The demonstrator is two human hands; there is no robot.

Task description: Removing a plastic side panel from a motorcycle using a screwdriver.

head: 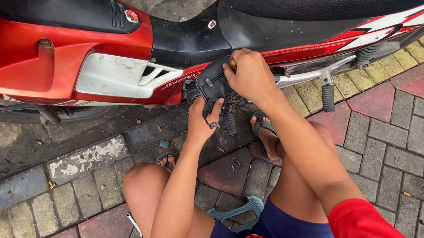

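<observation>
A red and black motorcycle stands side-on in front of me. My left hand grips the lower edge of a black plastic side cover at the engine. My right hand is closed over the cover's upper right edge, around a small yellowish tool handle that is mostly hidden in the fist. Both hands touch the cover. What lies behind the cover is hidden.
I squat on a low teal stool on paving bricks, sandalled feet under the bike. A footpeg hangs at the right. Small dark bits lie on the bricks between my knees. A painted kerb runs left.
</observation>
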